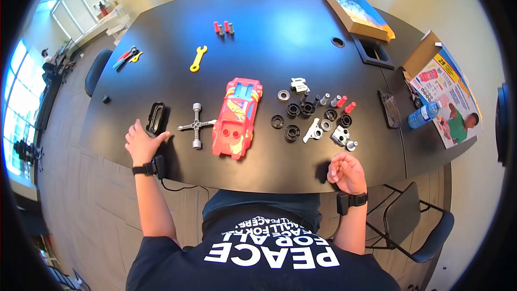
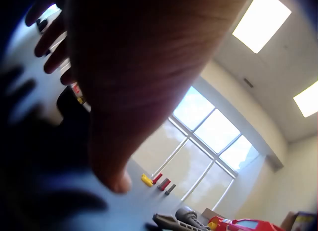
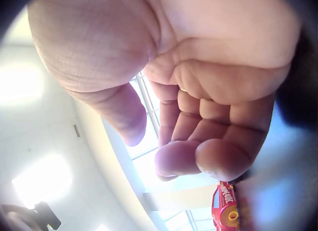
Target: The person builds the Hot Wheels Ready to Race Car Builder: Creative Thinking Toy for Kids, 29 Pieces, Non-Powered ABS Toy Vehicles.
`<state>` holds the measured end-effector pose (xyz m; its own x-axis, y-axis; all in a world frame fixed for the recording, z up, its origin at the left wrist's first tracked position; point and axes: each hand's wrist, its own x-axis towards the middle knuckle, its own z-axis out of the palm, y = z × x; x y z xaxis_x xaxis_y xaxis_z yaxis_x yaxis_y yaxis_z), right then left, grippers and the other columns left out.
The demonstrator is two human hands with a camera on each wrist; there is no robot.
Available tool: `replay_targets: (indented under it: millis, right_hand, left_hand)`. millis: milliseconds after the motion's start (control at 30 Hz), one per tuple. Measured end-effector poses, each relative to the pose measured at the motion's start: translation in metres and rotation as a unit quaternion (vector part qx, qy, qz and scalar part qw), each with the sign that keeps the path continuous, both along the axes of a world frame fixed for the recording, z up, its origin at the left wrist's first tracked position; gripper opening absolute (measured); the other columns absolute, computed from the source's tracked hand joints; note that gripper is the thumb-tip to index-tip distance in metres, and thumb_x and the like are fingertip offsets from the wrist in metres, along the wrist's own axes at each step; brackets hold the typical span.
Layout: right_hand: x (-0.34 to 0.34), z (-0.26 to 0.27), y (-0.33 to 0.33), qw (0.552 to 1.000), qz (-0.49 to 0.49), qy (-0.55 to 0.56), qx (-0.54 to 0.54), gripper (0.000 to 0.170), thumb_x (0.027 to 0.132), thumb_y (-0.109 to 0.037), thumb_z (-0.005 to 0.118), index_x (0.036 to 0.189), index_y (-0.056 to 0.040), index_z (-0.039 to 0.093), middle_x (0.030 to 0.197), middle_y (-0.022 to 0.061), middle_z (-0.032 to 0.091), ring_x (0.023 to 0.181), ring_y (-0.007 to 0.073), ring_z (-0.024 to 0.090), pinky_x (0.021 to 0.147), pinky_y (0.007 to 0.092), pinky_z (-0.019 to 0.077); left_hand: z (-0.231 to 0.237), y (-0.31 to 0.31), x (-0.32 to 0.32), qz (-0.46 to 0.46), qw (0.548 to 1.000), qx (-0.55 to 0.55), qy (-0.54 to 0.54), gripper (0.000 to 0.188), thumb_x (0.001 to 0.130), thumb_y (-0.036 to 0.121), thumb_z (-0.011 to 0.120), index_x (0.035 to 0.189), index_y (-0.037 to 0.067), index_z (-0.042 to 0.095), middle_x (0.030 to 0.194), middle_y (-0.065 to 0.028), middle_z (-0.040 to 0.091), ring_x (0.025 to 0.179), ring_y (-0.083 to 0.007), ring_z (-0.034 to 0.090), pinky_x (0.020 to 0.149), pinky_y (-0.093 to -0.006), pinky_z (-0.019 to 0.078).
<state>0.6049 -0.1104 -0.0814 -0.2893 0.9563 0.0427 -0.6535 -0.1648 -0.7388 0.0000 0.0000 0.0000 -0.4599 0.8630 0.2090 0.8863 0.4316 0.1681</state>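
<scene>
My left hand [image 1: 141, 143] is at the table's left front, fingers spread and thumb out, beside a black oblong piece [image 1: 156, 117]. In the left wrist view this hand [image 2: 134, 67] is dark, and nothing shows in its grasp. A grey cross-shaped lug wrench [image 1: 197, 125] lies right of it, by a red toy car body [image 1: 237, 118] without wheels. My right hand [image 1: 347, 173] is at the front edge with loosely curled fingers, holding nothing; its palm [image 3: 198, 67] shows bare in the right wrist view. Just beyond it are a white-grey engine-like part [image 1: 340, 136] and a grey bolt [image 1: 351, 145].
Black wheels [image 1: 292, 133], grey rings [image 1: 283, 95] and red bolts [image 1: 350, 108] cluster right of the car. Farther back lie a yellow wrench [image 1: 198, 59], pliers [image 1: 125, 57] and upright bolts [image 1: 221, 29]. A water bottle [image 1: 424, 115], phone [image 1: 389, 108] and printed box [image 1: 447, 97] stand right.
</scene>
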Motion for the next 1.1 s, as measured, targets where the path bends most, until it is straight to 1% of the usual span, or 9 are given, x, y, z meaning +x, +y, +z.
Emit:
replay_targets:
  millis: [67, 133, 333, 800, 833, 933, 1000, 1033, 1100]
  right_hand:
    - [-0.001, 0.002, 0.001, 1.000, -0.007, 0.003, -0.005, 0.032, 0.116, -0.025, 0.069, 0.133, 0.0022, 0.067, 0.097, 0.0120, 0.071, 0.076, 0.0173, 0.063, 0.073, 0.0353, 0.0510]
    - [0.000, 0.003, 0.002, 1.000, 0.004, 0.002, -0.007, 0.032, 0.116, -0.025, 0.069, 0.133, 0.0020, 0.067, 0.097, 0.0116, 0.071, 0.077, 0.0172, 0.063, 0.073, 0.0352, 0.0510]
    - [-0.005, 0.010, 0.002, 1.000, -0.004, 0.006, -0.018, 0.031, 0.116, -0.023, 0.068, 0.133, 0.0031, 0.067, 0.096, 0.0111, 0.070, 0.076, 0.0170, 0.063, 0.073, 0.0354, 0.0509]
    - [-0.013, 0.016, 0.001, 0.999, -0.012, 0.013, -0.027, 0.027, 0.116, -0.018, 0.068, 0.133, 0.0025, 0.068, 0.097, 0.0085, 0.071, 0.079, 0.0137, 0.065, 0.072, 0.0327, 0.0534]
    - [-0.020, 0.023, 0.000, 0.993, -0.050, -0.100, -0.047, 0.024, 0.114, -0.014, 0.069, 0.132, 0.0019, 0.068, 0.097, 0.0079, 0.071, 0.077, 0.0120, 0.064, 0.069, 0.0308, 0.0534]
    - [-0.058, 0.047, 0.005, 0.920, -0.101, -0.377, -0.016, 0.031, 0.103, -0.005, 0.081, 0.131, -0.0012, 0.070, 0.115, 0.0065, 0.071, 0.072, 0.0069, 0.063, 0.063, 0.0256, 0.0536]
    - [-0.086, 0.073, 0.015, 0.817, -0.121, -0.551, 0.117, 0.051, 0.095, -0.008, 0.088, 0.140, -0.0026, 0.066, 0.133, 0.0116, 0.066, 0.086, 0.0175, 0.073, 0.073, 0.0335, 0.0602]
    - [-0.097, 0.074, 0.023, 0.818, -0.125, -0.550, 0.114, 0.051, 0.095, -0.008, 0.088, 0.140, -0.0026, 0.066, 0.133, 0.0116, 0.066, 0.086, 0.0175, 0.073, 0.073, 0.0335, 0.0602]
    - [-0.113, 0.080, 0.041, 0.700, -0.168, -0.657, 0.227, 0.069, 0.088, -0.012, 0.092, 0.149, -0.0044, 0.061, 0.142, 0.0174, 0.060, 0.112, 0.0320, 0.074, 0.088, 0.0441, 0.0628]
  left_hand:
    - [0.010, -0.005, 0.016, -0.076, 0.989, 0.121, 0.035, 0.103, 0.079, 0.058, 0.098, 0.156, 0.001, 0.061, 0.155, -0.0210, 0.064, 0.149, -0.0415, 0.055, 0.118, -0.0573, 0.0475]
    - [0.028, -0.010, 0.056, -0.231, 0.950, 0.189, -0.091, 0.104, 0.079, 0.049, 0.100, 0.161, 0.001, 0.057, 0.163, -0.0229, 0.059, 0.151, -0.0443, 0.053, 0.122, -0.0587, 0.0445]
    - [0.040, -0.015, 0.186, -0.468, 0.873, 0.092, -0.103, 0.102, 0.083, 0.040, 0.098, 0.168, 0.008, 0.053, 0.173, -0.0268, 0.047, 0.156, -0.0484, 0.046, 0.127, -0.0570, 0.0396]
    - [0.018, -0.047, 0.178, -0.465, 0.879, -0.011, -0.100, 0.107, 0.077, 0.027, 0.099, 0.171, 0.015, 0.050, 0.182, -0.0239, 0.033, 0.163, -0.0518, 0.037, 0.131, -0.0603, 0.0352]
    - [0.026, -0.055, 0.178, -0.467, 0.878, -0.033, -0.103, 0.112, 0.074, 0.030, 0.101, 0.172, 0.015, 0.049, 0.183, -0.0237, 0.032, 0.164, -0.0518, 0.035, 0.131, -0.0614, 0.0345]
    - [0.026, -0.067, 0.170, -0.468, 0.876, -0.051, -0.105, 0.132, 0.059, 0.038, 0.108, 0.174, 0.016, 0.047, 0.185, -0.0233, 0.028, 0.167, -0.0531, 0.029, 0.131, -0.0644, 0.0347]
    - [0.031, -0.074, 0.170, -0.464, 0.875, -0.090, -0.108, 0.141, 0.053, 0.039, 0.110, 0.175, 0.018, 0.044, 0.186, -0.0234, 0.025, 0.167, -0.0545, 0.029, 0.130, -0.0650, 0.0364]
    - [0.032, -0.075, 0.170, -0.463, 0.873, -0.105, -0.110, 0.145, 0.049, 0.031, 0.110, 0.176, 0.020, 0.042, 0.187, -0.0234, 0.023, 0.166, -0.0554, 0.029, 0.129, -0.0648, 0.0385]
    - [0.034, -0.075, 0.173, -0.468, 0.871, -0.107, -0.105, 0.139, 0.053, 0.024, 0.106, 0.176, 0.019, 0.042, 0.186, -0.0236, 0.023, 0.163, -0.0552, 0.032, 0.128, -0.0636, 0.0403]
